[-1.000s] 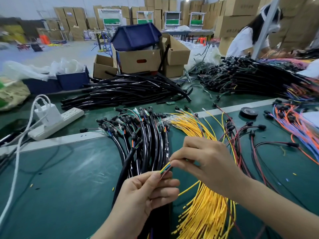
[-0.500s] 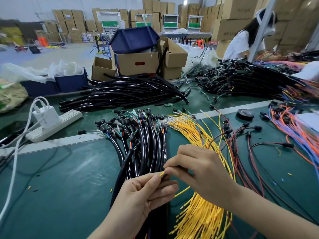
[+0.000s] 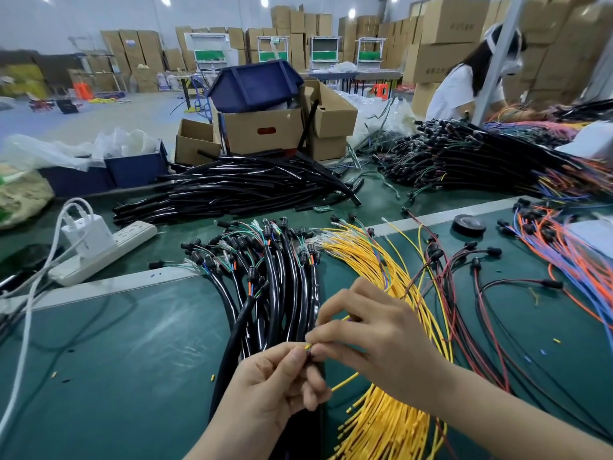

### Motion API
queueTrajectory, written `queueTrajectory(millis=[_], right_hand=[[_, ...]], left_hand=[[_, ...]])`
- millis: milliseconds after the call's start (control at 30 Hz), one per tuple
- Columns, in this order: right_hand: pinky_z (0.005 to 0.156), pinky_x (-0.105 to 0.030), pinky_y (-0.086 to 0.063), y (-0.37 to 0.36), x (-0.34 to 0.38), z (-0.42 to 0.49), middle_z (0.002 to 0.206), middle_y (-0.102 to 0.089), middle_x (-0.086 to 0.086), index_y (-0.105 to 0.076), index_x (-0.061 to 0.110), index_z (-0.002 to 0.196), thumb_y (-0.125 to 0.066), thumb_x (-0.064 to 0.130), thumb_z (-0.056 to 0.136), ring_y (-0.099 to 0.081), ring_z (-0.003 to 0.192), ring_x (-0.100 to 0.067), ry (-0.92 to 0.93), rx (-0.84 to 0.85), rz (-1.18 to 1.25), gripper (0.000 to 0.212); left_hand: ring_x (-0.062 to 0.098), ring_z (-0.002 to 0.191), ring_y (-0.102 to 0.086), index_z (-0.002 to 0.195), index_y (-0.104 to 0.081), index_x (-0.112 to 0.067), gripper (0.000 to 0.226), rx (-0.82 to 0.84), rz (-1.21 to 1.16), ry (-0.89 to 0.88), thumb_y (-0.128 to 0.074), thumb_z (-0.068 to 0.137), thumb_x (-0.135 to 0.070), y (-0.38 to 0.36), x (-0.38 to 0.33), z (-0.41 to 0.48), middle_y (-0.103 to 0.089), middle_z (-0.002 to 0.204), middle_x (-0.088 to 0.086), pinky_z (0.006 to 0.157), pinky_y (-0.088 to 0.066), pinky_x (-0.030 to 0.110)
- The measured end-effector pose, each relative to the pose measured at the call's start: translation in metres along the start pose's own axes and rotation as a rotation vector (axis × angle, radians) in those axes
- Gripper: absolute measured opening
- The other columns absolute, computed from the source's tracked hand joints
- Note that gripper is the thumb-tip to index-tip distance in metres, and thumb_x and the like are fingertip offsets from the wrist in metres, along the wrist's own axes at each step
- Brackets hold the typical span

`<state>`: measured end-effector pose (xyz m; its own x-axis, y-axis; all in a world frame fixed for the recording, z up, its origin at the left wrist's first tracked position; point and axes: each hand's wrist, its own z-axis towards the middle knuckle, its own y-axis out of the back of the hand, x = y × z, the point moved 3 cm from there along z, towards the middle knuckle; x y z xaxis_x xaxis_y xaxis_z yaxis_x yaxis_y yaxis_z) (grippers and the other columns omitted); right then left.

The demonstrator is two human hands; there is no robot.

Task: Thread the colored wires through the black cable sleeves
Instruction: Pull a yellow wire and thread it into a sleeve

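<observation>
the left hand [image 3: 275, 383] pinches the top end of a black tubular cable sleeve [image 3: 311, 361] that runs down under its palm, and the right hand [image 3: 374, 346], just right of it, pinches a thin yellow wire [image 3: 307, 345] whose tip points left at that opening.

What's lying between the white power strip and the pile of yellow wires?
A fanned bundle of black sleeved cables with connector ends lies there, seen in the head view.

- I count two hands: left hand [image 3: 278, 386], right hand [image 3: 374, 346].
- One tape roll [image 3: 468, 224], one power strip [image 3: 102, 254].
- Yellow wires [image 3: 365, 257], black sleeves [image 3: 232, 190]: too many for me to count.
</observation>
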<state>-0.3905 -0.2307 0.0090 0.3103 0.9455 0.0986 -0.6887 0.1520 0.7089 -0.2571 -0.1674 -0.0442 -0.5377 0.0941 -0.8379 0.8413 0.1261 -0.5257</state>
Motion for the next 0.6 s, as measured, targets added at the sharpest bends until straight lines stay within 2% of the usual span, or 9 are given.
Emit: queueTrajectory(millis=[167,233,300,333,400,467,533,600], right_hand=[[0.088,-0.037,-0.040,0.000,-0.003,0.002,0.088,-0.068,0.015,-0.074,0.026,0.103,-0.056,0.034,0.093,-0.056,0.106,-0.016,0.072,0.168,-0.010,0.022],[0.089,-0.039,-0.040,0.002,-0.007,0.004,0.082,-0.066,0.013,-0.073,0.026,0.105,-0.055,0.034,0.094,-0.059,0.093,-0.012,0.057,0.247,0.013,0.022],[0.087,-0.035,-0.038,0.002,-0.009,0.005,0.077,-0.058,0.010,-0.073,0.026,0.104,-0.054,0.033,0.094,-0.051,0.076,-0.007,0.016,0.310,0.059,0.022],[0.086,-0.033,-0.035,0.001,-0.010,0.005,0.077,-0.053,0.010,-0.072,0.026,0.104,-0.054,0.033,0.095,-0.045,0.073,-0.005,-0.008,0.335,0.096,0.021],[0.086,-0.030,-0.031,0.001,-0.011,0.005,0.079,-0.044,0.011,-0.072,0.026,0.104,-0.056,0.031,0.094,-0.034,0.075,0.000,-0.032,0.367,0.154,0.019],[0.086,-0.028,-0.028,0.001,-0.010,0.005,0.081,-0.042,0.011,-0.072,0.025,0.104,-0.057,0.029,0.094,-0.032,0.077,0.001,-0.027,0.389,0.165,0.019],[0.090,-0.027,-0.027,0.003,-0.008,0.003,0.083,-0.048,0.009,-0.072,0.025,0.106,-0.055,0.033,0.094,-0.036,0.082,-0.001,-0.033,0.433,0.146,0.022],[0.096,-0.028,-0.026,0.010,-0.010,0.000,0.094,-0.058,0.008,-0.071,0.026,0.108,-0.051,0.040,0.094,-0.045,0.095,-0.006,-0.051,0.433,0.106,0.028]], left_hand=[[0.014,0.031,-0.043,0.070,-0.069,0.006,0.027,-0.017,-0.026,-0.011,-0.051,0.077,-0.012,0.001,0.001,0.001,-0.050,0.049,0.016,0.055,-0.057,0.033],[0.015,0.031,-0.044,0.071,-0.071,0.006,0.028,-0.015,-0.008,-0.016,-0.051,0.077,-0.013,0.002,0.002,0.001,-0.050,0.049,0.016,0.056,-0.057,0.033],[0.017,0.032,-0.047,0.074,-0.071,0.006,0.028,0.016,0.040,-0.017,-0.052,0.077,-0.013,0.003,0.002,0.001,-0.052,0.050,0.018,0.058,-0.057,0.033],[0.018,0.033,-0.048,0.076,-0.072,0.005,0.027,0.042,0.071,-0.014,-0.052,0.078,-0.014,0.002,0.002,0.001,-0.053,0.051,0.019,0.060,-0.057,0.034],[0.019,0.036,-0.049,0.081,-0.072,0.005,0.027,0.095,0.124,0.001,-0.052,0.080,-0.014,0.002,0.003,0.000,-0.054,0.053,0.019,0.066,-0.057,0.035],[0.016,0.036,-0.047,0.081,-0.070,0.005,0.027,0.133,0.177,0.007,-0.052,0.081,-0.014,0.003,0.003,0.000,-0.052,0.052,0.018,0.070,-0.057,0.037],[0.012,0.033,-0.041,0.076,-0.069,0.002,0.025,0.150,0.244,-0.005,-0.053,0.082,-0.015,0.004,0.003,-0.001,-0.049,0.050,0.015,0.070,-0.057,0.038],[0.009,0.032,-0.036,0.072,-0.067,-0.001,0.024,0.159,0.289,-0.025,-0.051,0.084,-0.016,0.002,0.004,-0.001,-0.046,0.048,0.012,0.069,-0.057,0.038]])
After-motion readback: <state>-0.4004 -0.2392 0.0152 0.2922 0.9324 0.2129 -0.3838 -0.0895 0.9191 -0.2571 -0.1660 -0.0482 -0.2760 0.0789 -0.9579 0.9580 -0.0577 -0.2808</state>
